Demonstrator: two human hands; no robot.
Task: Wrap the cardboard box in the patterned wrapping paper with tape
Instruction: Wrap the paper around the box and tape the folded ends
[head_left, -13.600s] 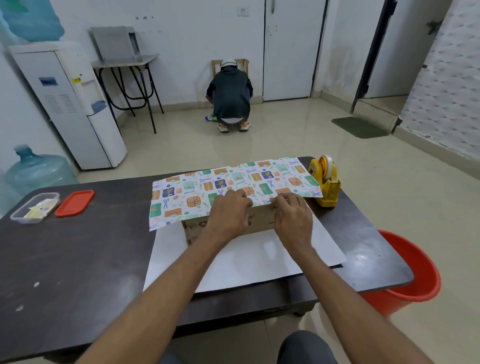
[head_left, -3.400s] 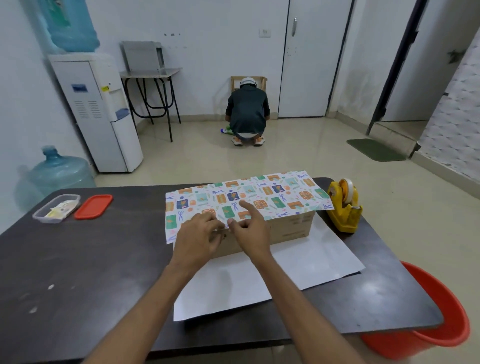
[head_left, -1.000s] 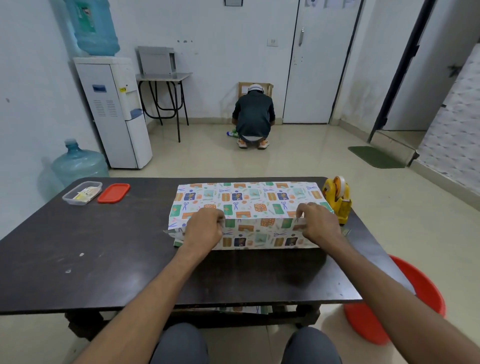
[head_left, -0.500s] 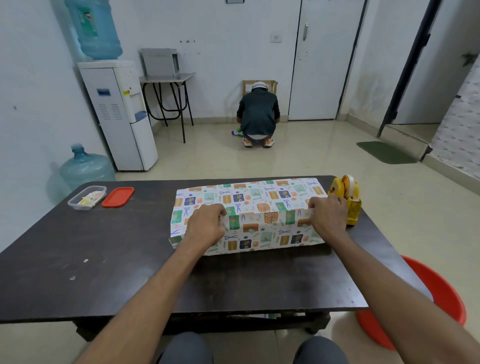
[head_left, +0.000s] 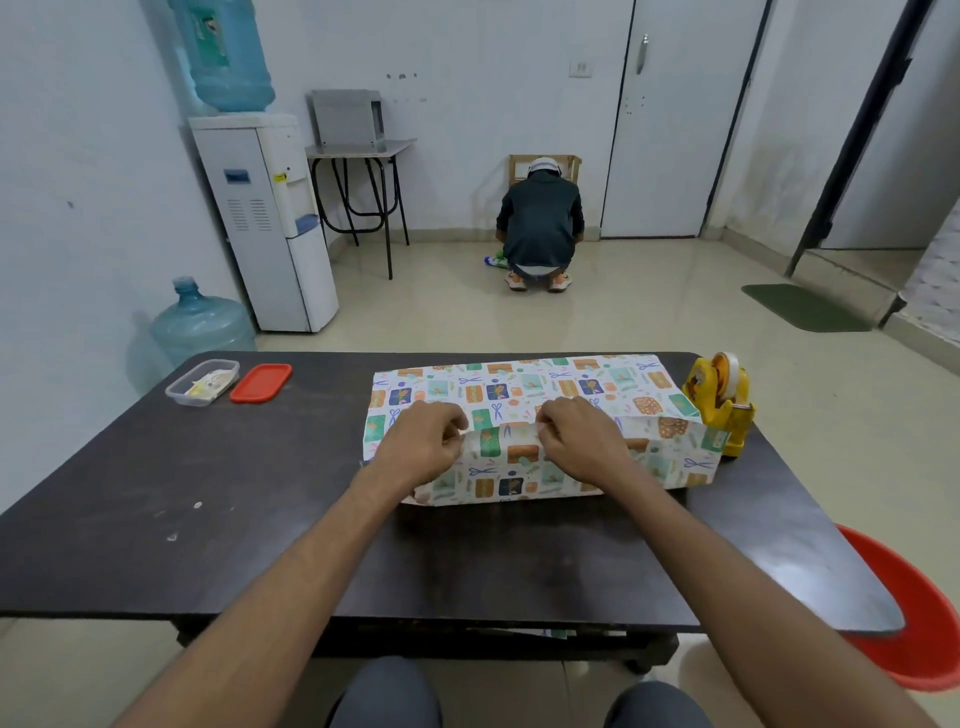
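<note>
A dark counter carries a box hidden under patterned wrapping paper, which lies toward the counter's far right, its right end just beside a yellow tape dispenser. A person seated at the near side brings the near flap of paper up over the box top. The left hand and right hand sit close together near the middle of the seam, fingers of both curled and pinching the paper's edge where it overlaps the far flap. The step in hand appears to be closing the long seam; done well, the flap is pulled snug against the box edge and held flat by one hand while the other reaches right for tape. Loose paper juts past both ends of the box, so the ends likely remain to be folded. The left half of the counter is open apart from a clear plastic tub and red lid at the far left corner, giving room to turn the parcel; the right side is tight, with the dispenser near the counter's edge above a red bucket
</note>
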